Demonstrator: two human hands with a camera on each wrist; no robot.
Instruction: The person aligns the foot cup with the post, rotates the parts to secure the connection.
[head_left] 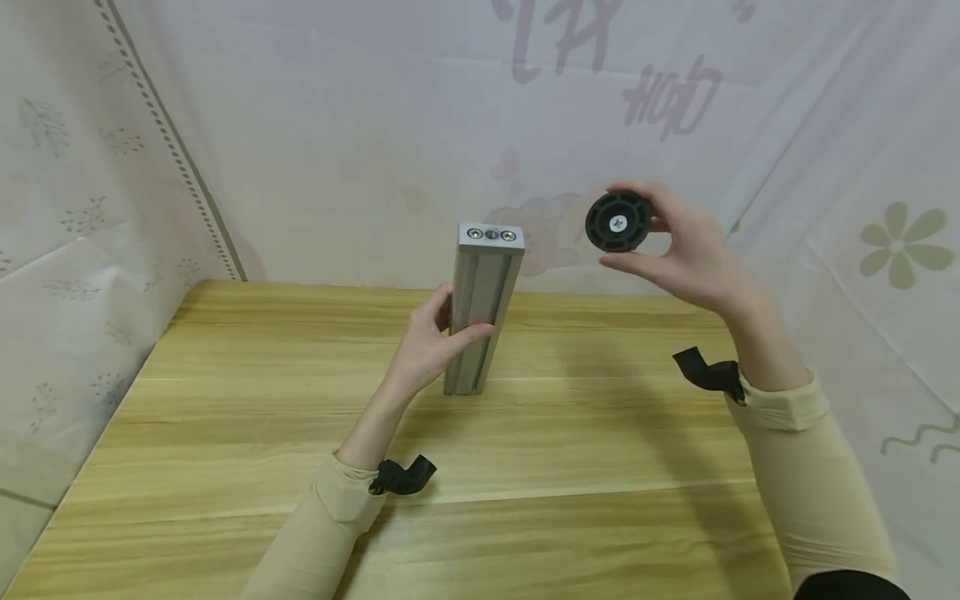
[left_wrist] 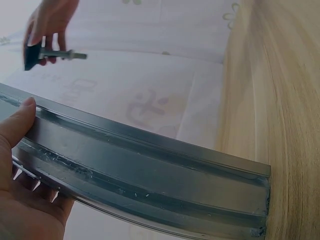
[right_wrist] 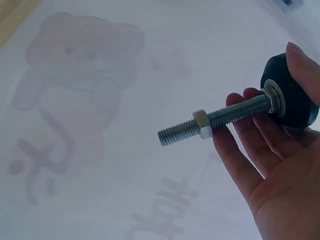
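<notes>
An aluminium profile [head_left: 487,283] stands upright on the wooden table, its top end showing a row of three holes. My left hand [head_left: 431,342] grips it around the middle, thumb across the near face. In the left wrist view the grooved side of the profile [left_wrist: 145,155] runs down to the wood. Up to the right, my right hand [head_left: 686,250] holds a levelling foot [head_left: 618,222] by its round black base, a cross-head screw at its centre. The right wrist view shows its threaded stud [right_wrist: 235,112] pointing away from the palm, with a hex nut [right_wrist: 202,123] partway along.
The wooden table [head_left: 225,417] ends against a pale printed cloth [head_left: 360,150] behind it. More cloth hangs at the left [head_left: 67,208] and right sides. Black straps [head_left: 405,475] circle both wrists over beige sleeves.
</notes>
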